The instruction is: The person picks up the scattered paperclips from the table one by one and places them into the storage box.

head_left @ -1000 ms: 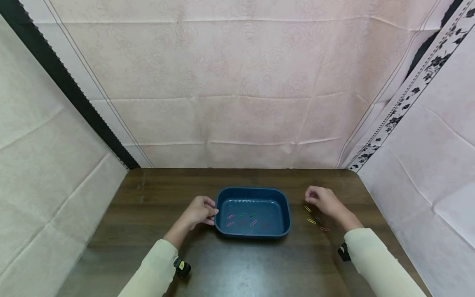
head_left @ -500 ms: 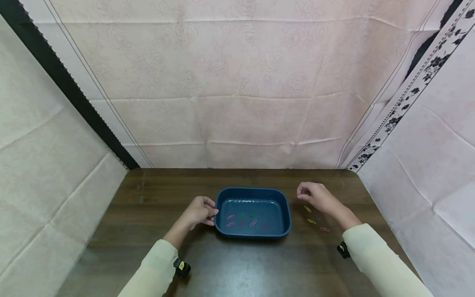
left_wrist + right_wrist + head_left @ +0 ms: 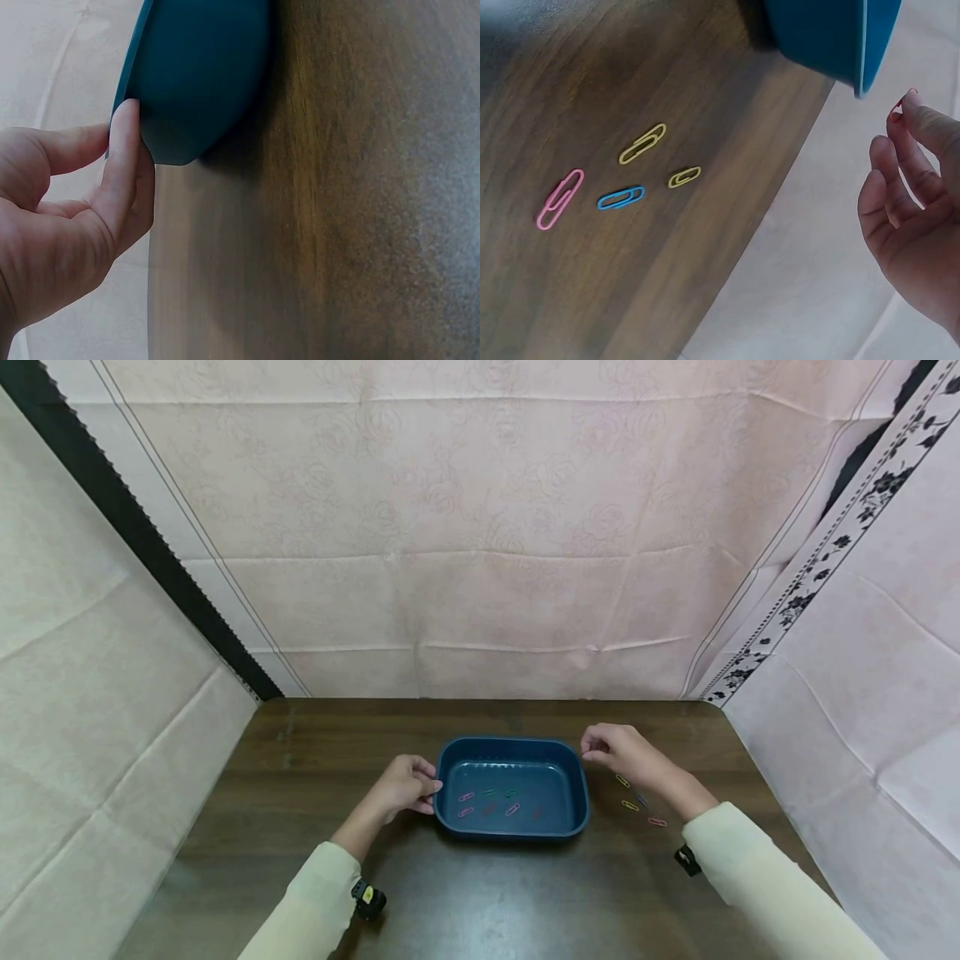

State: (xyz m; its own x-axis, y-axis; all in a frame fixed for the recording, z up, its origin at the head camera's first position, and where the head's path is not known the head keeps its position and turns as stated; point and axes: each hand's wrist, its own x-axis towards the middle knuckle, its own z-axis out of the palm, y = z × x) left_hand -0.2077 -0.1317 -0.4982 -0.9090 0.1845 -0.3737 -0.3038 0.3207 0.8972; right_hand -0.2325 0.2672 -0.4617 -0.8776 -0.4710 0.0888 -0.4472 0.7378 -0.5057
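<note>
A blue rectangular tray (image 3: 512, 837) stands on the wooden table, with several pink, green and red paper clips lying on its floor. My left hand (image 3: 405, 787) pinches the tray's left rim between thumb and fingers, plain in the left wrist view, where the tray's outer wall (image 3: 202, 75) shows. My right hand (image 3: 624, 753) is raised beside the tray's right rim. In the right wrist view, a red paper clip (image 3: 897, 109) is pinched between its thumb and index fingertip, while the other fingers curl loosely.
To the right of the tray lie a pink paper clip (image 3: 559, 199), a blue paper clip (image 3: 621, 197) and two yellow ones, the nearer-to-tray yellow paper clip (image 3: 629, 806) among them. Pale cloth (image 3: 480, 552) hangs behind the table (image 3: 480, 902) and along both sides.
My right hand has moved left, from above the loose paper clips to the tray's right rim. The left hand and the tray have stayed in place.
</note>
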